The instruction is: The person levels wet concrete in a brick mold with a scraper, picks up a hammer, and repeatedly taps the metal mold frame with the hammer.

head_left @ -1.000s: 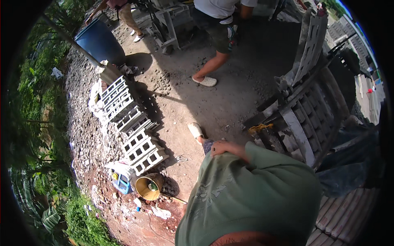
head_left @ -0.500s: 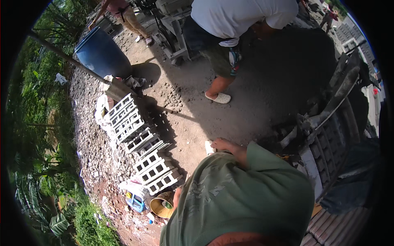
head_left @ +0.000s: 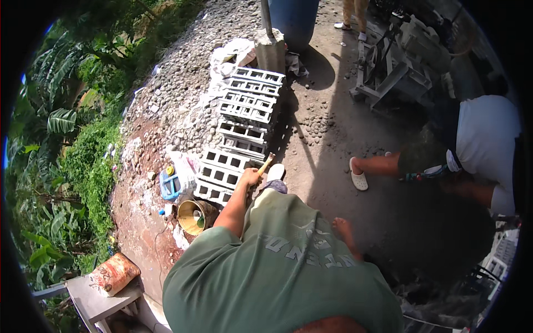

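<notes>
My left hand (head_left: 251, 176) is closed around a short tool with a yellowish handle (head_left: 266, 165); its head is too small to make out. Hand and tool are at the right side of a row of grey hollow concrete blocks (head_left: 222, 160) on the ground. My right hand (head_left: 342, 226) hangs low beside my green shirt, partly in shade. Its fingers are too indistinct to read, and I see nothing in it. A white shoe (head_left: 276, 172) on my foot shows just right of the tool.
Left of the blocks stand a yellowish bucket (head_left: 192, 217) and a blue jug (head_left: 169, 185). A blue barrel (head_left: 294, 22) and metal machine (head_left: 391, 72) are farther off. A co-worker in a white shirt (head_left: 488, 150) bends at right. A sack (head_left: 115, 273) lies on a table.
My view has swung left, so the blocks sit nearer the middle. My left hand, mostly hidden before, now shows with the tool. My right hand has moved back toward my side.
</notes>
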### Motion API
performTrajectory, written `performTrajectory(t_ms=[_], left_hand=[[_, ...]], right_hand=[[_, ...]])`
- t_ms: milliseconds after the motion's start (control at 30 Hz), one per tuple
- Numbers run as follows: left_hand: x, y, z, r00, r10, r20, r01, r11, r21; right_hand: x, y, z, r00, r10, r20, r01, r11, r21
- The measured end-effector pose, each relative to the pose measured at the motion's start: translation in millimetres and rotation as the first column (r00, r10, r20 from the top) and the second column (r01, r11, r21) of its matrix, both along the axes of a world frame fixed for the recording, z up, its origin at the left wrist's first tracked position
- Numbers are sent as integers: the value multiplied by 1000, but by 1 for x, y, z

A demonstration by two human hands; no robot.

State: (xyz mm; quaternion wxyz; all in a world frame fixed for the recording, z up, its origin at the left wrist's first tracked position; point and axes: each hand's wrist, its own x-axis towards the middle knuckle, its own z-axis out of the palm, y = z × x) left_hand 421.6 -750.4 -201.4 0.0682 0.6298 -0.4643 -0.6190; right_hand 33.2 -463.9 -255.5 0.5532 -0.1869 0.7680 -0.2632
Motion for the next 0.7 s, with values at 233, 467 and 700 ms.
performTrajectory(t_ms=[233, 467, 700], left_hand=[[-18, -177, 15, 779, -172, 603, 359, 911, -204], [-3, -282, 49, 835, -90, 543, 328, 874, -359], [33, -234, 4, 912, -15, 410, 126, 961, -245]], right_hand=[[38, -51, 39, 995, -79, 65, 86, 989, -119], [43, -112, 49, 958, -270, -98, 247, 947, -204], [57, -134, 83, 940, -336, -65, 330, 940, -88]])
